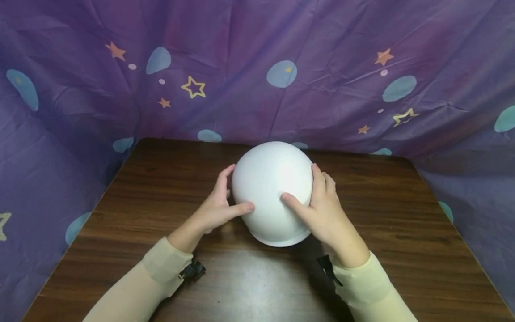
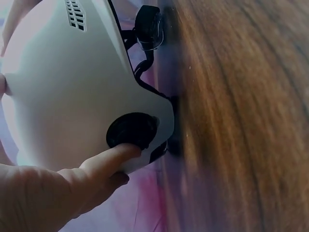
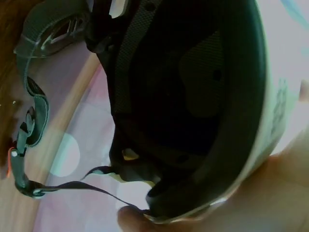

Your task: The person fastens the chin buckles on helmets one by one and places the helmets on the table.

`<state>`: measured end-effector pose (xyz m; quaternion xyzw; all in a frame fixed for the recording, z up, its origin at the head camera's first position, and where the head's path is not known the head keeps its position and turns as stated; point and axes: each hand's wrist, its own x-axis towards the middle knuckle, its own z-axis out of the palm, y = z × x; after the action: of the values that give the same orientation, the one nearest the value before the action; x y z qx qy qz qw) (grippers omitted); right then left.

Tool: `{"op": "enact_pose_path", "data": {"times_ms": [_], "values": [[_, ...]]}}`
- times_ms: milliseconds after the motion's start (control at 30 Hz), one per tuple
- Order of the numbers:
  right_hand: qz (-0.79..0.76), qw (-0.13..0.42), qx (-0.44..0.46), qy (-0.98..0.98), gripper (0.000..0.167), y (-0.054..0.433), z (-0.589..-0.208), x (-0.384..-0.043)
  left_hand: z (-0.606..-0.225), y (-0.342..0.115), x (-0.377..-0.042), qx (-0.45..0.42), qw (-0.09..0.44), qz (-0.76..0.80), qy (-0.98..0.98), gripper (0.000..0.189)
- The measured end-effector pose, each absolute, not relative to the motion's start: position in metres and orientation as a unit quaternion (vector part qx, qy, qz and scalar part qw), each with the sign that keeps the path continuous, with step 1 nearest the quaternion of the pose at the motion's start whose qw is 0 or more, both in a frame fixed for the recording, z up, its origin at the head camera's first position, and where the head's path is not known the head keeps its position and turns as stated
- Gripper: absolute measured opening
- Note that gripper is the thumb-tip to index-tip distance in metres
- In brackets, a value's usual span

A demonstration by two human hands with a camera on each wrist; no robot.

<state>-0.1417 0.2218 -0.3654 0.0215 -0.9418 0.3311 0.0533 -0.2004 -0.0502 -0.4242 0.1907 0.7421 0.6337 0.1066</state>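
Observation:
A white helmet [image 1: 273, 188] with a smooth rounded shell is held between both hands over the table. The left hand [image 1: 217, 208] grips its left side, thumb on the near face. On the other side, the right hand [image 1: 323, 210] holds the shell with its thumb spread across the near face. In the left wrist view, a finger touches a round black disc [image 2: 130, 129] low on the shell, and a slotted vent [image 2: 76, 14] shows above. Black padding [image 3: 203, 72] lines the inside in the right wrist view, where a dark chin strap [image 3: 37, 111] dangles loose.
A dark brown wooden table [image 1: 169, 188] lies under the hands. Behind it and at both sides hangs a purple curtain [image 1: 241, 44] printed with stars and blue spots. Black wrist devices [image 1: 193, 270] are strapped at the cuffs.

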Motion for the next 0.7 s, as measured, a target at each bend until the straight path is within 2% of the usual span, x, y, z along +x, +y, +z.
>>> {"op": "enact_pose_path", "data": {"times_ms": [300, 700], "values": [[0.378, -0.036, 0.016, -0.925, 0.127, 0.234, -0.360, -0.146, -0.422, -0.047, -0.200, 0.202, 0.087, 0.613, 0.759, 0.106], [0.411, -0.082, 0.019, -0.908, 0.138, 0.239, -0.367, -0.151, -0.416, -0.050, -0.199, 0.209, 0.087, 0.606, 0.763, 0.106]]}}
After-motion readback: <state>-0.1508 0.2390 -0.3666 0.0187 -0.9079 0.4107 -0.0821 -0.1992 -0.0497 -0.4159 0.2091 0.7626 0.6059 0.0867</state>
